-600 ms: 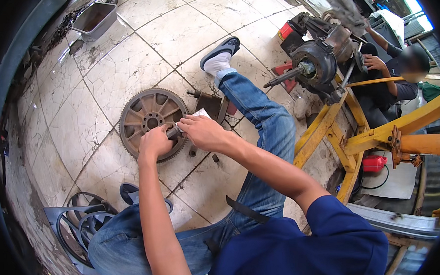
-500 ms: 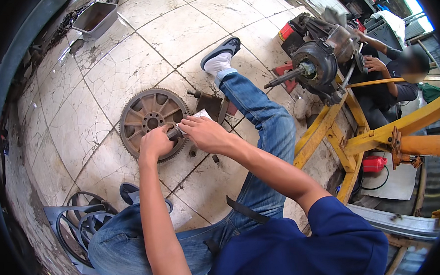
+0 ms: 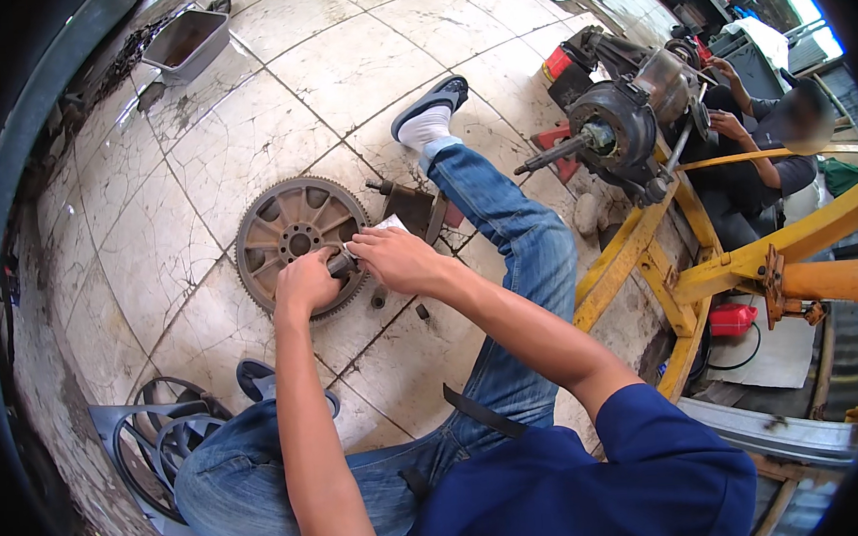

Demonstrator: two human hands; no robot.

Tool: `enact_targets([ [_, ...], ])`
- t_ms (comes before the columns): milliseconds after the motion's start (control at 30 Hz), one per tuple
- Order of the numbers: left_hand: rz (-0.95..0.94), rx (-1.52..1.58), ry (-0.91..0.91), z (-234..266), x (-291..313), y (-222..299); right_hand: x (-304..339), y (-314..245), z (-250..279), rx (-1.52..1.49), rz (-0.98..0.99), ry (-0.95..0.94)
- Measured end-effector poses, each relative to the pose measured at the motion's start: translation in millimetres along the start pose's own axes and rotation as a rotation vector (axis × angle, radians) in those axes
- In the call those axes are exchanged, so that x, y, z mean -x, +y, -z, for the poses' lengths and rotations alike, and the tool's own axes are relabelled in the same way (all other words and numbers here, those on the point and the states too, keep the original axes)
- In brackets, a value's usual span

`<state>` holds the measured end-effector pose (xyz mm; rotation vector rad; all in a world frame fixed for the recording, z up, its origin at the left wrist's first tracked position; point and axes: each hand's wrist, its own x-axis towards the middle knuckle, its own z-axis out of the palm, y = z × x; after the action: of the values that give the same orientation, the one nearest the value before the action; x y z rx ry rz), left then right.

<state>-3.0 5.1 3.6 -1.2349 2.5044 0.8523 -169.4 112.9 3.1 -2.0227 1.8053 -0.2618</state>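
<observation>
Head view: both hands have stayed put over the toothed flywheel [image 3: 297, 244], which lies flat on the tiled floor [image 3: 153, 185] as before. The left hand [image 3: 306, 282] grip is closed around a small dark cylindrical part [image 3: 341, 264]; the right hand [image 3: 396, 258] pinches its other end, fingers curled.

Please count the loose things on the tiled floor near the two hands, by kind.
Toothed wheel: 1
Dark metal bracket: 1
Small dark metal bits: 2
Grey tray: 1
Total: 5
</observation>
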Motion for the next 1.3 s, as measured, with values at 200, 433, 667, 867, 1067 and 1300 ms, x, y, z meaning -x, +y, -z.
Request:
enact_targets([
  [200, 0.026, 0.007, 0.015, -1.9, 2.3, -4.1, 0.7, -7.4, 1.7, -0.013, 0.0, -0.004],
  [433, 0.009, -0.006, 0.012, 1.0, 3.8, -1.4, -6.6, -3.1, -3.1, 0.008, -0.004, -0.033],
  [667, 0.005, -0.009, 0.002, 2.0, 2.8, -0.8, -2.4, 5.6, -7.4, 0.025, 0.054, 0.03],
  [867, 0.013, 0.005, -0.002, -1.2, 5.7, -4.0, 1.7, -2.2, -5.5, 0.076, 0.049, 0.015],
  [1067, 0.027, -0.001, -0.007, 1.3, 4.4, -1.2, -7.7, 2.1, 2.7, 0.005, 0.037, -0.056],
  [1300, 0.01, 0.018, -0.016, -2.3, 0.0, -8.2, 20.5, 13.0, 22.1, -0.06, 0.031, 0.087],
])
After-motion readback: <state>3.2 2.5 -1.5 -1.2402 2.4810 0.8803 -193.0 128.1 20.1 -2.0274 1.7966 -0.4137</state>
